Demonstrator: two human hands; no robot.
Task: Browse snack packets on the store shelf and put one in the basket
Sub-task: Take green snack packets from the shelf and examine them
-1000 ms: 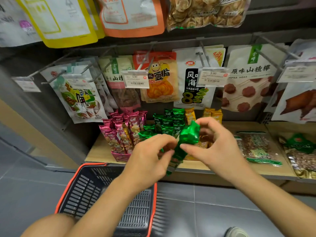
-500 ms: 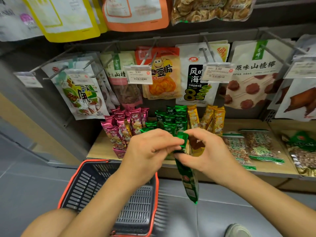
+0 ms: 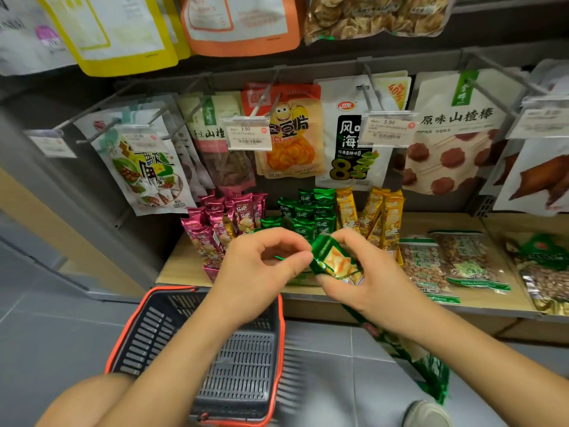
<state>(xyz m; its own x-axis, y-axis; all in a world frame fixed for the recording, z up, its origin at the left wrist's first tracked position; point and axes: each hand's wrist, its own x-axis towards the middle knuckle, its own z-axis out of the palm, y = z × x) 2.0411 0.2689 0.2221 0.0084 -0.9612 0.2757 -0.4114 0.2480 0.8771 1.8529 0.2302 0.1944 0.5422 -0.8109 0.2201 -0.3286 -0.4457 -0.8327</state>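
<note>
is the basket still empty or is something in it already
Empty as far as visible: the basket shows only bare slatted floor, partly hidden by the forearms. The green packet strip is in both hands.

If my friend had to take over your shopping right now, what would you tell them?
Right hand: gripping a strip of green snack packets at its top; the rest of the strip hangs below the wrist toward the floor.
Left hand: pinching the strip's edge beside the right hand.
Basket: on the floor below the left arm, looks empty.
Shelf: pink, green and yellow packets stand there, more bags hang above.
Done: one strip picked off the shelf.
Left: lower it into the basket.
</note>
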